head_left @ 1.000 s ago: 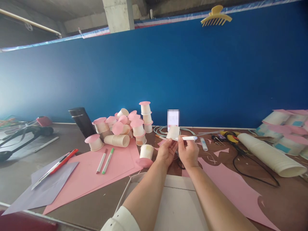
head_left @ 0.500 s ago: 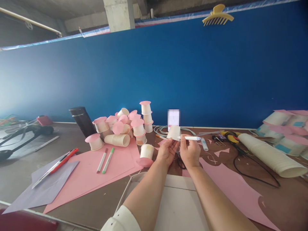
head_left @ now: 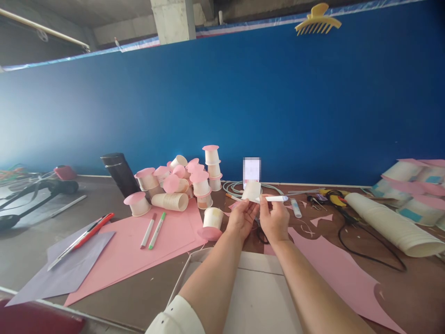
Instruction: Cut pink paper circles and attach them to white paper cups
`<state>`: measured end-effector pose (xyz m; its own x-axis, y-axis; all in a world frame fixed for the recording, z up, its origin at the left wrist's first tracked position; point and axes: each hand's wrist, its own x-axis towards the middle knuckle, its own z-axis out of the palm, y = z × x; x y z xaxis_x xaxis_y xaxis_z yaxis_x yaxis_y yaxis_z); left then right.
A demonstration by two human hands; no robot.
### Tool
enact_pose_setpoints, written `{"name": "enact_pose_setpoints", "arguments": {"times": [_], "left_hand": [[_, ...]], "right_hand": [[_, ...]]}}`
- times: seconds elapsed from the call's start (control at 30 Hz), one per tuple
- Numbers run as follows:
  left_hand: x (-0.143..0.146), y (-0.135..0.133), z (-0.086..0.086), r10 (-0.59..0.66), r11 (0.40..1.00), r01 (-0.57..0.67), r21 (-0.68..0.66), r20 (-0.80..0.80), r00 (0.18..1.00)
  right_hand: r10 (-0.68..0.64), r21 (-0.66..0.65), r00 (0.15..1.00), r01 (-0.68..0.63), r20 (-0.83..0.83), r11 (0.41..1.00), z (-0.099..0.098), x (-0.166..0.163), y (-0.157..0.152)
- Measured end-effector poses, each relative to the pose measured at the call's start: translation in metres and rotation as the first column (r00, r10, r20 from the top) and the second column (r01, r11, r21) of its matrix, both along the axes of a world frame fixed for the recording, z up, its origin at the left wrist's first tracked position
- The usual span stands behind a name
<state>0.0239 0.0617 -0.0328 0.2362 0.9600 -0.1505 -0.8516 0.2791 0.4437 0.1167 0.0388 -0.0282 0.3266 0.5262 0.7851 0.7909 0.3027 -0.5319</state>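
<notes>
My left hand (head_left: 241,219) is closed round a white paper cup (head_left: 251,191), held up above the table in the middle of the view. In my right hand (head_left: 274,221) a white marker pen (head_left: 277,198) is pinched, lying nearly level. Its left end meets or nearly meets the cup's side; I cannot tell if it touches. Left of my left hand, an upturned paper cup (head_left: 212,217) stands on a pink paper disc (head_left: 209,233). Just behind the held cup is a blurred bright screen (head_left: 251,170).
Paper cups with pink discs (head_left: 200,183) stand piled and stacked at the left. A red box cutter (head_left: 92,232) and two markers (head_left: 157,230) lie on coloured paper. A sleeve of nested cups (head_left: 392,225), a black cable (head_left: 368,264) and pink paper (head_left: 342,278) are at the right.
Both hands keep their hold and place. The marker's outer end has shifted slightly left, and the whole view has moved a little.
</notes>
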Motion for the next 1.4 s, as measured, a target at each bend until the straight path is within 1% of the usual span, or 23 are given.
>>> {"name": "enact_pose_setpoints", "arguments": {"times": [0.1, 0.2, 0.47, 0.73, 1.07, 1.4], "left_hand": [[-0.0007, 0.0008, -0.0011, -0.011, 1.000, 0.011, -0.007, 0.022, 1.000], [-0.0014, 0.0014, -0.0020, -0.013, 1.000, 0.013, -0.010, 0.042, 0.999], [-0.0018, 0.0010, -0.0014, -0.014, 1.000, 0.014, -0.006, 0.056, 0.998], [-0.0019, 0.0000, -0.0005, -0.021, 1.000, 0.021, 0.008, 0.053, 0.998], [-0.0022, -0.0006, 0.0004, -0.023, 1.000, 0.023, 0.002, 0.061, 0.998], [-0.0019, -0.0008, 0.0011, -0.015, 1.000, 0.015, -0.004, 0.063, 0.998]], "right_hand": [[0.020, 0.025, 0.999, -0.019, -0.039, 1.000, 0.0037, -0.0002, -0.0022], [0.000, 0.046, 0.998, 0.004, -0.068, 0.999, 0.0059, -0.0002, -0.0032], [-0.043, 0.023, 0.999, 0.043, -0.017, 0.999, 0.0016, -0.0001, -0.0012], [-0.018, 0.027, 0.999, 0.017, 0.029, 0.999, -0.0004, 0.0010, 0.0007], [-0.032, 0.012, 0.999, 0.032, 0.022, 0.999, -0.0008, 0.0003, 0.0015], [-0.010, 0.008, 1.000, 0.010, 0.029, 1.000, -0.0005, 0.0001, -0.0001]]}}
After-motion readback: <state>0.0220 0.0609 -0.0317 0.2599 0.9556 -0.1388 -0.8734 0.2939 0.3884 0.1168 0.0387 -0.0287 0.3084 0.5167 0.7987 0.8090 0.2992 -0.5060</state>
